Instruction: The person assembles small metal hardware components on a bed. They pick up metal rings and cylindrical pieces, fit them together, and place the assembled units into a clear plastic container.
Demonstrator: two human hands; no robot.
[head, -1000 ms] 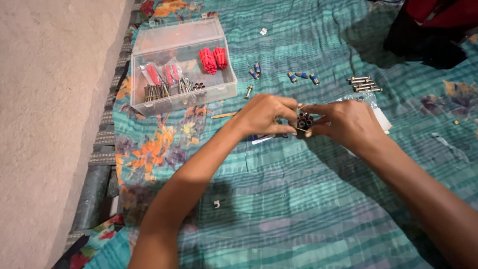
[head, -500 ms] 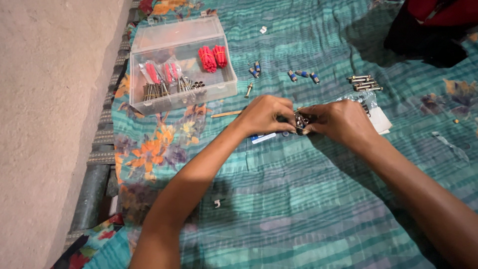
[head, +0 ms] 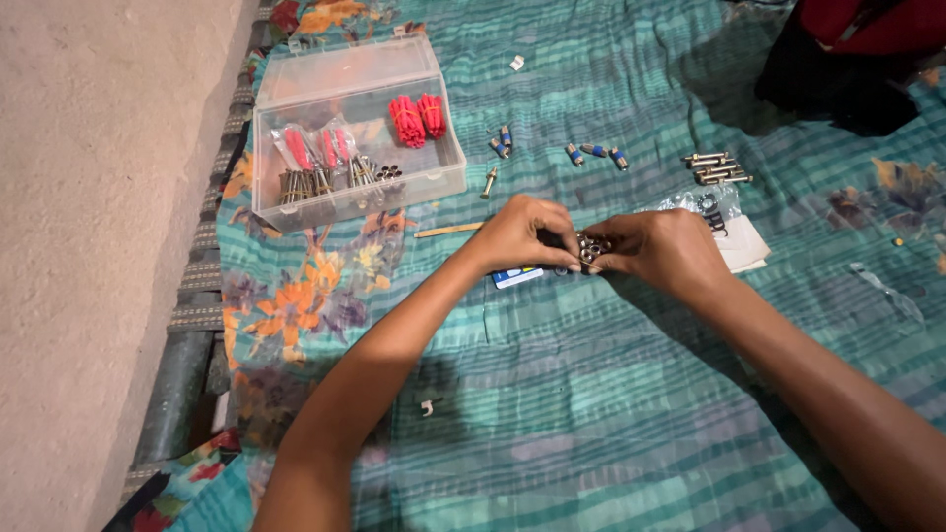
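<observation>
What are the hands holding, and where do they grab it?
Both the left hand and the right hand pinch a small cluster of metal nuts between their fingertips, one hand at each side of it.

Teal striped bedsheet (head: 552, 414) with orange flowers; red plugs (head: 416, 118) in a clear box (head: 296, 212) beyond the left hand (head: 522, 234); silvery nuts (head: 589, 249) between both hands.
</observation>
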